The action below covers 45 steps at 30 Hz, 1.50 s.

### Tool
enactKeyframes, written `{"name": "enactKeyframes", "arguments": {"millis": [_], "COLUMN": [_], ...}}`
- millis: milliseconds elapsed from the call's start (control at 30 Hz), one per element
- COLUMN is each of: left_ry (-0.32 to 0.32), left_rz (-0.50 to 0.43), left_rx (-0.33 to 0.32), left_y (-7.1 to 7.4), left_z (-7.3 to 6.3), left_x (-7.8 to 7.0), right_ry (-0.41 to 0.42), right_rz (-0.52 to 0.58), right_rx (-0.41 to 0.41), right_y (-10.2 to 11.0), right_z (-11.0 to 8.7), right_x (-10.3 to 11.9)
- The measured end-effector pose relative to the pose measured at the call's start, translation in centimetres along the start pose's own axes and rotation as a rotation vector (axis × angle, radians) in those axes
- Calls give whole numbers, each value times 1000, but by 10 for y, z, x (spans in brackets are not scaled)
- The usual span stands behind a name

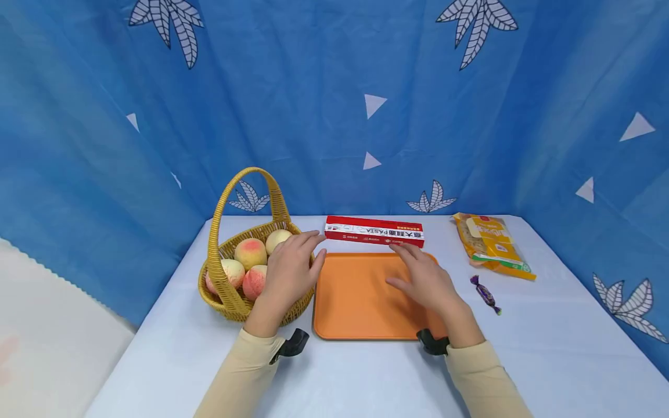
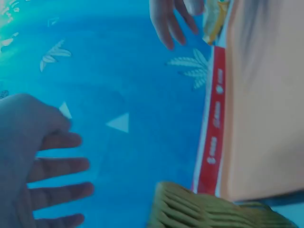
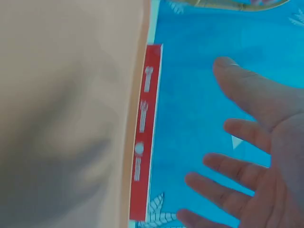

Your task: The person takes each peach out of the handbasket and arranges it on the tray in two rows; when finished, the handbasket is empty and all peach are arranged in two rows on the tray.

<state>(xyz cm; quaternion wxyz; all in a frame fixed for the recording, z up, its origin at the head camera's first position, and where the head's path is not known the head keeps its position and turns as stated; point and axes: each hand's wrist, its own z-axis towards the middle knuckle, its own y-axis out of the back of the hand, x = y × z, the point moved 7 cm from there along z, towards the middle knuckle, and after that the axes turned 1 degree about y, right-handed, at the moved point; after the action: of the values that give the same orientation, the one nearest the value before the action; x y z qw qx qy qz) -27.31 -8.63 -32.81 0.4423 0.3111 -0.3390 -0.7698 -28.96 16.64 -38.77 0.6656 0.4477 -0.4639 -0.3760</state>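
Note:
Over the right side of a wicker basket [image 1: 214, 296] hovers my left hand [image 1: 291, 268], its fingers relaxed and holding nothing. Several peaches [image 1: 251, 253] lie in the basket, partly hidden by that hand and the tall handle. My right hand [image 1: 425, 278] is spread above the right part of an orange tray [image 1: 360, 296], also with nothing in it. Behind the tray lies a red pasta box [image 1: 374, 230], its long side facing me. In the right wrist view the fingers [image 3: 228, 194] are spread apart, and the box appears beside the tray edge.
At the back right lies a yellow food packet [image 1: 491, 244]. A purple wrapped candy [image 1: 486, 295] sits in front of it, right of the tray. A blue patterned curtain [image 1: 313, 116] hangs along the back and sides of the white table [image 1: 355, 377].

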Motion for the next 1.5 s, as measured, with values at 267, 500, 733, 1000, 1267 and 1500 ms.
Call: {"name": "enactKeyframes", "arguments": {"millis": [267, 500, 733, 1000, 1267, 1500], "left_ry": [-74, -169, -263, -247, -168, -77], "left_rz": [-138, -174, -250, -437, -558, -714], "left_rx": [-196, -259, -473, -754, -927, -947], "left_y": [34, 61, 97, 130, 150, 165], "left_z": [3, -5, -11, -20, -26, -29], "left_x": [-13, -20, -18, 3, 23, 47], "right_ry": [16, 71, 176, 300, 355, 408], "right_rz": [204, 278, 323, 399, 407, 368], "right_rx": [46, 69, 90, 110, 156, 162], "right_y": [-4, -5, -11, -25, -39, -45], "right_z": [4, 13, 19, 25, 30, 33], "right_x": [23, 57, 95, 125, 151, 168]}}
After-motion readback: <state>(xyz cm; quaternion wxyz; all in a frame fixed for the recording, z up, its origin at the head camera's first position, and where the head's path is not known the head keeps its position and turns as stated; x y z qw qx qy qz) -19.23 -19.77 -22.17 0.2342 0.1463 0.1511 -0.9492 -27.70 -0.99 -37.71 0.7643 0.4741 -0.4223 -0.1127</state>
